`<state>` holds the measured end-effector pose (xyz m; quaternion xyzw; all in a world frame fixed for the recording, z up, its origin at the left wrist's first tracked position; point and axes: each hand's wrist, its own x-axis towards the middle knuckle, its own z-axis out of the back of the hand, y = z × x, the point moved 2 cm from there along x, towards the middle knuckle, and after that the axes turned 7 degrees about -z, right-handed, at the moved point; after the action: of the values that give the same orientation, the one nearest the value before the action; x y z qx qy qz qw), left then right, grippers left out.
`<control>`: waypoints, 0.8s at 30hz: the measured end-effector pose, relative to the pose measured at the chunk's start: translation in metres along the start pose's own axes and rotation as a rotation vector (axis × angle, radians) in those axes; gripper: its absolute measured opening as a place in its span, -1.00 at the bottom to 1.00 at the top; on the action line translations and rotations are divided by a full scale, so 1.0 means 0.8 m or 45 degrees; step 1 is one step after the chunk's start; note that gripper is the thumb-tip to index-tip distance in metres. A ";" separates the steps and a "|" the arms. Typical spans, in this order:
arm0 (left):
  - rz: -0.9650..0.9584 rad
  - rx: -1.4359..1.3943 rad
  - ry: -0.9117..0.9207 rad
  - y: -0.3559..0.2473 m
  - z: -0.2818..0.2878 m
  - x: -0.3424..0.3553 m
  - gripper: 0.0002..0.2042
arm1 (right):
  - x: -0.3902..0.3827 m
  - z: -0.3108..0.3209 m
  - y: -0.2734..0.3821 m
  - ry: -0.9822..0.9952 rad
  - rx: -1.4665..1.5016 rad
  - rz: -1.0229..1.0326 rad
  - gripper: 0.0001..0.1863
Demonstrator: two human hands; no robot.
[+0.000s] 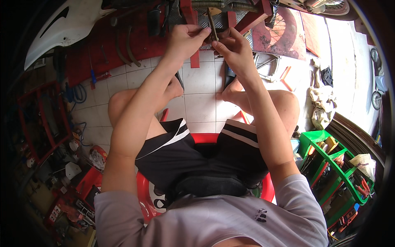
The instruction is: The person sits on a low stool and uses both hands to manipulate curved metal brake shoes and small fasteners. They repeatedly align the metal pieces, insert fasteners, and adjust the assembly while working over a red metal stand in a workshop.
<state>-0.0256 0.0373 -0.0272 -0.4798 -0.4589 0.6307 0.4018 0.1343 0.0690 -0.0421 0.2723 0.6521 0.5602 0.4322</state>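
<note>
Both my arms reach up to the top middle, where a thin, brownish, narrow strip [212, 24] stands tilted between my hands. My right hand [238, 52] is closed in a pinch, its thumb and fingertips at the lower end of the strip. From the other side, my left hand [185, 41] also pinches, its fingertips pressed together right beside the strip. Whether they grip it or some smaller piece is hidden. Just beyond the strip's upper end lie a coil spring [207, 4] and a red metal frame [253, 18].
A red platform [78, 61] with a screwdriver [93, 75] and curved metal pieces spans the far side. A white fairing panel [68, 31] hangs at upper left. At right stands a green tool rack [329, 158]; a red rack [43, 119] is at left. I sit on a red stool [267, 189].
</note>
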 end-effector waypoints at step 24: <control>-0.235 -0.011 -0.059 0.007 0.004 0.000 -0.80 | -0.001 -0.003 0.005 -0.008 0.024 0.014 -0.78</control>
<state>-0.0293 0.0355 -0.0319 -0.4224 -0.5130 0.6000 0.4454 0.1323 0.0682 -0.0379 0.2817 0.6544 0.5557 0.4285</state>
